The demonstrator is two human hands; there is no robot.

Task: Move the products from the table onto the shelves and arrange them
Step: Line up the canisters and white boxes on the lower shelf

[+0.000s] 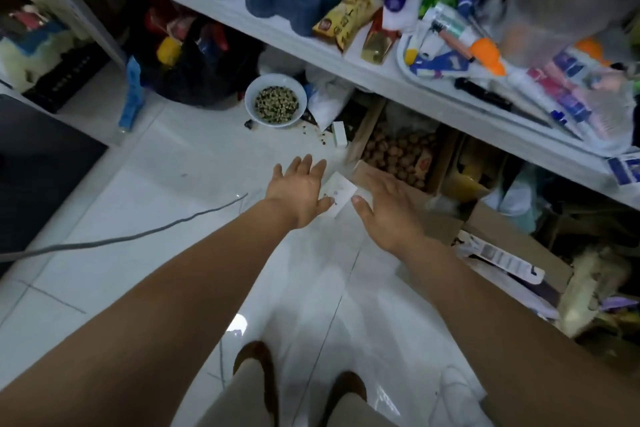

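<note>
Hovering over the white tiled floor [194, 163], both hands are spread flat with straight fingers and hold nothing. The left hand [298, 194] and right hand [386, 210] sit side by side with a narrow gap between the thumbs. In that gap a small white box [341, 191] lies flat on the tiles, just off the corner of an open cardboard box [398, 152] tucked under the shelf [346, 69]. Can't tell whether either thumb touches it. The shelf edge runs diagonally along the right, packets and tubes crowding its lip. Left of the hands, bare tiles stretch to a grey cable [138, 236] and a dark panel [41, 163]. A bowl [276, 104] of beans sits ahead.
</note>
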